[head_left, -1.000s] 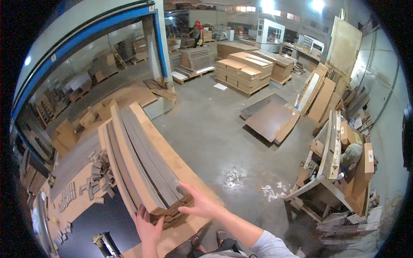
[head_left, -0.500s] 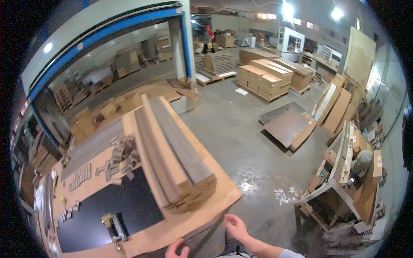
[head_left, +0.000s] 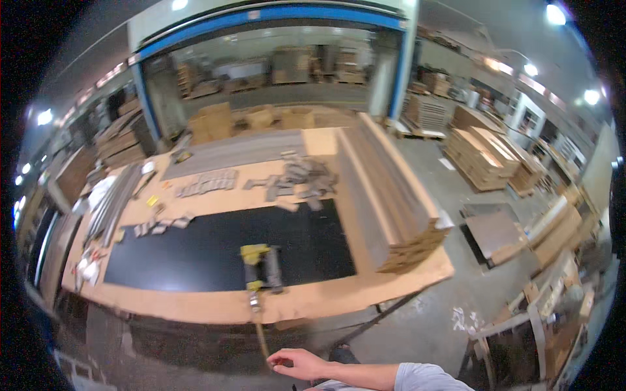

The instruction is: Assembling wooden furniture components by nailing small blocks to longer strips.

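My right hand [head_left: 298, 363] is low in the picture, off the table's front edge, with its fingers loosely bent and apart. Its fingertips are beside a thin air hose [head_left: 263, 339]; I see no grip on the hose. My left hand is out of view. The hose runs up to a yellow and black pneumatic nail gun [head_left: 254, 257], which lies on a black panel [head_left: 189, 251]. Behind the panel are a heap of small grey-brown blocks [head_left: 303, 176] and a row of similar pieces [head_left: 207, 183]. Long wooden strips [head_left: 391, 195] are stacked at the table's right end.
The wooden table [head_left: 182, 306] spans the middle. Cardboard boxes [head_left: 212, 124] stand behind it, under a blue-edged doorway [head_left: 274, 14]. At right are stacked boards [head_left: 482, 159], flat panels [head_left: 492, 231] on the floor and a frame with scrap wood [head_left: 541, 326].
The view has swung left, so the table now sits more centrally. My left hand has left the picture. My right hand appears farther left and lower, near the hose.
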### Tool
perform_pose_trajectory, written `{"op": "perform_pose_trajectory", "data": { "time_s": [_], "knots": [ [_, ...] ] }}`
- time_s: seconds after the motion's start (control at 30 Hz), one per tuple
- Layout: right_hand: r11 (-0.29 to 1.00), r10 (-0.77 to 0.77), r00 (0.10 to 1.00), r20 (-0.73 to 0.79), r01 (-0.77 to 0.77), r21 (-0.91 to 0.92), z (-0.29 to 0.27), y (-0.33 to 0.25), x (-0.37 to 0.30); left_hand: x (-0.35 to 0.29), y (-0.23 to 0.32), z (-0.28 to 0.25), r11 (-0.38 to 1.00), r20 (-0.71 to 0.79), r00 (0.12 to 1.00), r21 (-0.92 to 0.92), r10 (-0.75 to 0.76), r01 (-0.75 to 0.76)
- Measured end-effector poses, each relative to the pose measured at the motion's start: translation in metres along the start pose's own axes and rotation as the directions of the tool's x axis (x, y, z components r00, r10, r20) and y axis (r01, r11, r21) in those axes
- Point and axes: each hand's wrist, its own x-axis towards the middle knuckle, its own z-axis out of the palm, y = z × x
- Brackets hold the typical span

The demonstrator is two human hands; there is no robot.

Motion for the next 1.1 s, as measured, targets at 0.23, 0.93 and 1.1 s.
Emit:
{"op": "perform_pose_trajectory", "data": {
  "time_s": [0.23, 0.93, 1.1],
  "knots": [
    [0.993, 0.111, 0.991, 0.071, -0.113, 0.025, 0.061, -0.003, 0.059, -0.041, -0.016, -0.074, 0.992, -0.171, 0.979, -0.037, 0.109, -0.117],
    [0.774, 0.003, 0.813, -0.583, -0.370, -0.513, 0.068, 0.015, 0.364, 0.001, 0.067, -0.498, 0.838, -0.615, 0.782, 0.476, 0.099, 0.268],
    [0.694, -0.158, 0.753, -0.639, -0.376, -0.614, 0.089, 0.036, 0.369, 0.030, 0.060, -0.645, 0.386, -0.504, 0.634, 0.862, 0.587, 0.328]
  ]
}}
